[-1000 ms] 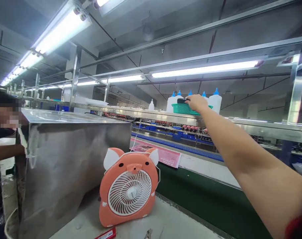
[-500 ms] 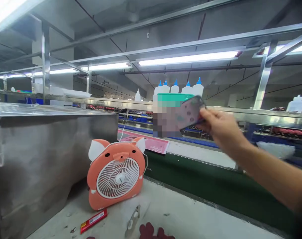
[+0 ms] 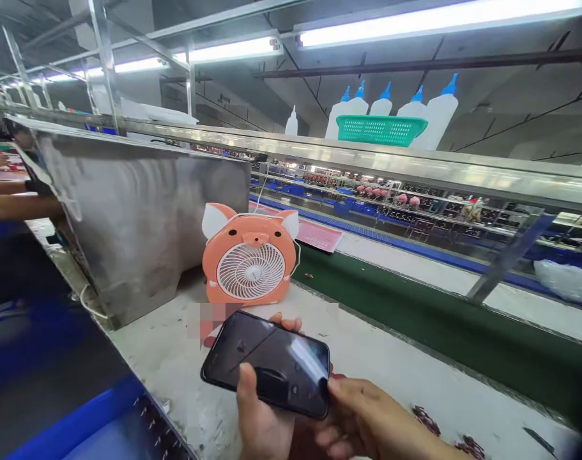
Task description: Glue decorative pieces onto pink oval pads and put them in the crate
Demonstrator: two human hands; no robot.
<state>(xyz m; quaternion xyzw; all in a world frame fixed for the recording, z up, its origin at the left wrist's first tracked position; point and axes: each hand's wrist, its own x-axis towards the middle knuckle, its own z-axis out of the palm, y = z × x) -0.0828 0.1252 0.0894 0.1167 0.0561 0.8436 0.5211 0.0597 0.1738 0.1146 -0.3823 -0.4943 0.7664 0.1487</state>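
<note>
A black smartphone (image 3: 271,364) lies sideways, its dark glossy screen facing up, above the pale worktop. My left hand (image 3: 264,421) holds it from below, thumb over the lower edge and fingertips showing past the far edge. At the phone's right end, my right hand (image 3: 367,415) pinches the corner between thumb and fingers. Just beyond the phone stands an orange animal-shaped fan (image 3: 252,271) with white ears. Dark red pieces are partly hidden behind the phone and hands.
A large metal box (image 3: 142,217) stands at the left, with another person's arms (image 3: 22,207) beyond it. Green belt (image 3: 391,300) runs behind the worktop (image 3: 367,345). Overhead, a shelf holds a green basket (image 3: 381,130) and white bottles. Small dark red pieces (image 3: 425,420) lie at the right.
The phone has come down from the raised right hand to a place in front of the fan. My left hand has come into view under it. The view has tilted downward.
</note>
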